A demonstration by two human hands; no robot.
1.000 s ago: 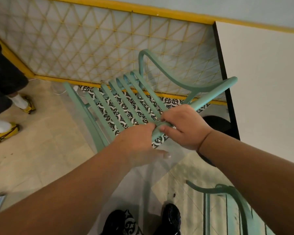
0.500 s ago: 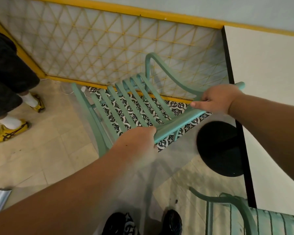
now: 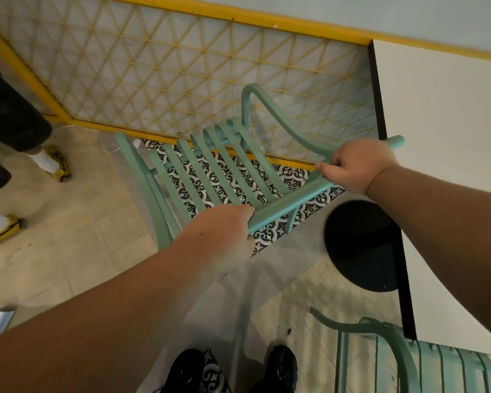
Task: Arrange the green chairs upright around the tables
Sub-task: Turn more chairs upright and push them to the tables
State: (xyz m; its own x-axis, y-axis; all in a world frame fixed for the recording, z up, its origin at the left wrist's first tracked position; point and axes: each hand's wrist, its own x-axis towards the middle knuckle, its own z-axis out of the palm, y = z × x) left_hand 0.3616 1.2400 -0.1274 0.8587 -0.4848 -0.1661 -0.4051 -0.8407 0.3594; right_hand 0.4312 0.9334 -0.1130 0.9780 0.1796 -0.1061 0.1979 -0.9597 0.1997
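Green slatted chair (image 3: 219,171), mid-righting: left hand (image 3: 221,231) and right hand (image 3: 357,165) each keep a closed grip on its top rail (image 3: 289,205) (surface (image 3: 451,123) at three o'clock); next, stand it upright.

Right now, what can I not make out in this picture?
Head view:
- Fingers of the left hand: hidden behind the rail of the green chair.
- Its feet: covered by the left forearm.
- Second chair: cut off by the bottom edge.
- Table: cut off by the right edge.

Yellow lattice screen (image 3: 182,75) at eleven o'clock; pale wall (image 3: 352,9) at one; beige floor tiles (image 3: 77,245) at eight; patterned tiles (image 3: 270,235) at centre.
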